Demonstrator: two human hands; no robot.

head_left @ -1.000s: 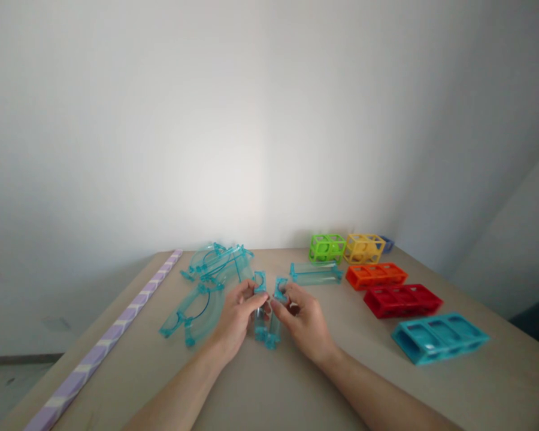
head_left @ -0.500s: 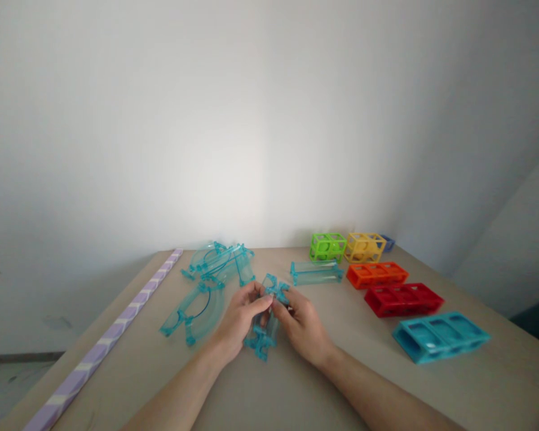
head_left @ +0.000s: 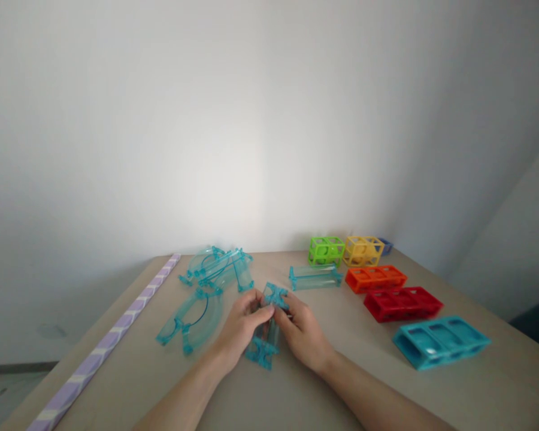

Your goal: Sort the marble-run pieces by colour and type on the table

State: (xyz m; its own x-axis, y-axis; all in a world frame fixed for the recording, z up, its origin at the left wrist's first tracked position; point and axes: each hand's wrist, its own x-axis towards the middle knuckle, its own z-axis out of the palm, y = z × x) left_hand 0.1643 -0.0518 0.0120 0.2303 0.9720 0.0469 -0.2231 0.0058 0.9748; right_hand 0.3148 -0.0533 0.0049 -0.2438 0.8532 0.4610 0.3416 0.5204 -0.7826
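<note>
Between both hands is a clear blue plastic track piece (head_left: 262,352) with notched connector ends, one end pointing toward me and the other away. My left hand (head_left: 246,320) grips it from the left, thumb on top. From the right, my right hand (head_left: 299,329) closes on its far end, the two thumbs nearly meeting. The fingers hide its middle. Beyond it to the right lies a straight clear blue track piece (head_left: 315,276). To the left rest curved clear blue track pieces (head_left: 202,317), with a pile of more track pieces (head_left: 220,266) behind them.
Along the right stand a green block frame (head_left: 326,251), a yellow one (head_left: 363,251), an orange one (head_left: 376,278), a red one (head_left: 403,303) and a teal one (head_left: 441,341). A blue piece (head_left: 385,246) sits at the back. A purple-and-white strip (head_left: 110,341) runs along the left table edge.
The connector ends of the held track piece now line up squarely, where they looked twisted before. Both hands keep their hold. The whole view has shifted slightly.
</note>
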